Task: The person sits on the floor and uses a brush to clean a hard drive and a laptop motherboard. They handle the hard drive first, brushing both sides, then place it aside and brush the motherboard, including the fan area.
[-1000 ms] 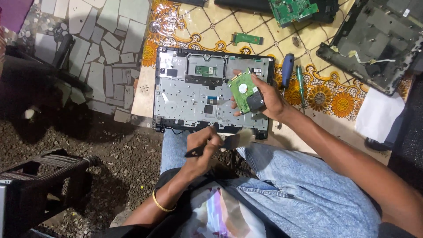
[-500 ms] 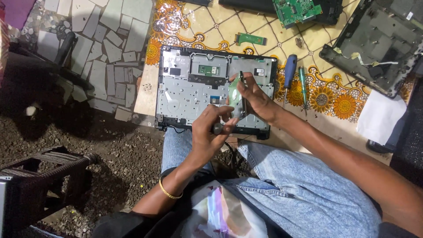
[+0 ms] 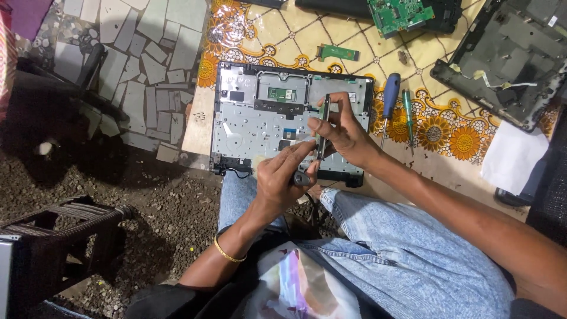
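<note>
Both hands are seen at work over an opened laptop base (image 3: pixel 260 124) propped against denim-clad knees. A thin hard drive (image 3: pixel 323 125), turned edge-on and nearly upright, is pinched in the right hand (image 3: pixel 345 134), while a small dark tool (image 3: pixel 301 178) is gripped in the left hand (image 3: pixel 282 180), whose forefinger is stretched toward the drive's lower end. Two screwdrivers (image 3: pixel 391 100) are laid just beside the base on a sunflower-patterned mat (image 3: pixel 449 139).

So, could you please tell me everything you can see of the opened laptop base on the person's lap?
The laptop base is a grey metal-looking tray with a black rim, its inside facing up. A small green board sits in a dark frame near its far edge. It lies flat across the knees and the patterned mat. Both hands hover over its right part.
</note>
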